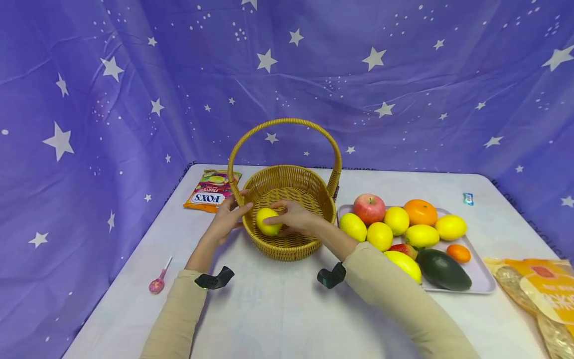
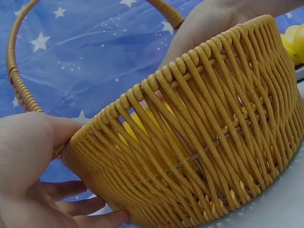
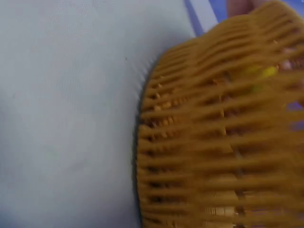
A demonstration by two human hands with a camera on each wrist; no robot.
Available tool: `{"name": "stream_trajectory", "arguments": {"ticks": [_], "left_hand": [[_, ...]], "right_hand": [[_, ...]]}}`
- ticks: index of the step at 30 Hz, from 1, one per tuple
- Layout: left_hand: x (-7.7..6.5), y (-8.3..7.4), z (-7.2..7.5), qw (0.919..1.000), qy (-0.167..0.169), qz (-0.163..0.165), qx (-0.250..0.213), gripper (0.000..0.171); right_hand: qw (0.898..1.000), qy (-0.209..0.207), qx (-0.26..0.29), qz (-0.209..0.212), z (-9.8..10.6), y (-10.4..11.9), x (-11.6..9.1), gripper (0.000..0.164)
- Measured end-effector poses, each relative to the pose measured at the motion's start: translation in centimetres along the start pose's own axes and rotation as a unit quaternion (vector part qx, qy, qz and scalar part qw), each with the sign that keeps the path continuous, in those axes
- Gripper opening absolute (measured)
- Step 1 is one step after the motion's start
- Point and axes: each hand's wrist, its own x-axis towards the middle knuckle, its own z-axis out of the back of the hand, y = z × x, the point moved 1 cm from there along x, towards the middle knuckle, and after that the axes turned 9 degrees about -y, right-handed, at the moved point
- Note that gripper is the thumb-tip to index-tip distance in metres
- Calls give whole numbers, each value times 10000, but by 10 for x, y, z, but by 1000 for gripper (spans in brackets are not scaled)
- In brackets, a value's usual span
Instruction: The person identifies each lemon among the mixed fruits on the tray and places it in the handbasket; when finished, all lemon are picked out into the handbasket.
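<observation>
A wicker basket (image 1: 287, 252) with a tall arched handle stands in the middle of the table. My left hand (image 1: 222, 219) holds its left rim, thumb over the edge and fingers against the outer wall, as the left wrist view (image 2: 28, 166) also shows. Inside the basket, toward its left side, my right hand (image 1: 293, 217) grips a yellow lemon (image 1: 268, 222). Through the weave in the left wrist view, yellow of the lemon (image 2: 156, 126) shows. The basket wall (image 3: 213, 142) fills much of the right wrist view and hides most of the right hand there.
Right of the basket, a pale tray (image 1: 482, 279) bears several lemons, an apple (image 1: 369, 209), an orange (image 1: 420, 213), a strawberry and an avocado (image 1: 444, 269). A candy bag (image 1: 208, 192) lies behind left, a lollipop (image 1: 157, 285) front left, an orange-and-clear package (image 1: 538, 294) far right.
</observation>
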Motion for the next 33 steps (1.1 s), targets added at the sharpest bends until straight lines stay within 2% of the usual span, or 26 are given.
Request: {"name": "stream_trajectory", "arguments": {"ticks": [4, 8, 12, 15, 20, 25, 29, 33], "left_hand": [[1, 0, -1, 10000, 5, -34, 47, 54], [1, 0, 0, 10000, -26, -53, 79, 54], [2, 1, 0, 10000, -12, -11, 52, 56], [2, 2, 0, 10000, -29, 47, 32, 55], [1, 2, -1, 10000, -28, 51, 34, 55], [1, 3, -2, 10000, 15, 66, -37, 54], [1, 3, -1, 10000, 4, 39, -34, 54], [1, 3, 1, 10000, -13, 42, -3, 55]], "right_hand": [[9997, 195, -39, -111, -8, 0, 4, 59], [9990, 409, -43, -158, -7, 1, 2, 53], [9980, 614, -62, -144, 2, 2, -2, 51], [9961, 855, -137, -164, 18, 7, -6, 52], [9888, 1424, -450, 73, 59, 24, -22, 52], [9769, 1734, -1125, 554, 111, 36, -53, 54], [9721, 1542, -1599, 747, 160, 36, -82, 54], [9737, 1045, -1907, 685, 212, 24, -108, 52]]}}
